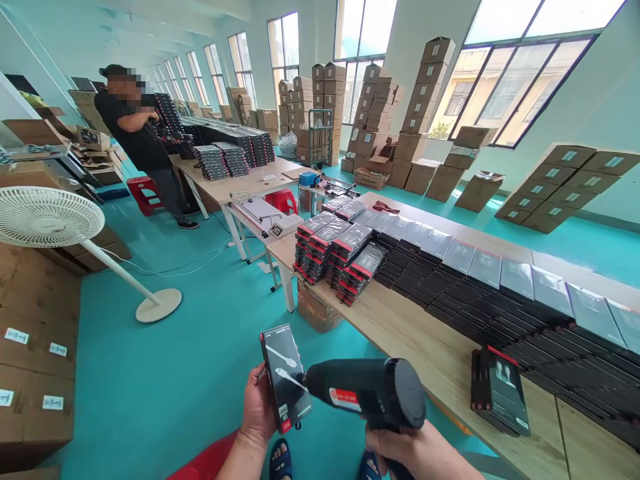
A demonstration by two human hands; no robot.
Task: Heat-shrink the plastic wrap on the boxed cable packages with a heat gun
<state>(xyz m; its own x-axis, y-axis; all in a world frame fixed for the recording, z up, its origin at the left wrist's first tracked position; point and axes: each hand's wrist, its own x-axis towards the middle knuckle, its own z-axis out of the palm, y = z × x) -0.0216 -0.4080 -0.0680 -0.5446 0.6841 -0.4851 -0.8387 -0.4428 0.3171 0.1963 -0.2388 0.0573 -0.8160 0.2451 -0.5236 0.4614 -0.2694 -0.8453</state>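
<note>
My left hand (259, 404) grips a slim black box (286, 373) with a cable picture and red edges, tilted slightly, over the floor. My right hand (395, 445) is wrapped round the handle of a dark green heat gun (367, 390). Its nozzle points left and is close to the box's right side; whether they touch I cannot tell. Beyond, wrapped boxes with red edges (327, 233) are piled at the table's near left corner. A long row of stacked black boxes (450, 287) runs along the table, and a small separate stack (500, 390) lies nearer me.
The wooden table (400, 327) extends to the right. A white fan (158, 305) stands on the left beside cartons (35, 333). Farther back, a person (143, 140) stands at another table (220, 187) with stacked boxes. Cartons (430, 87) line the windows. A red stool (205, 460) is below me.
</note>
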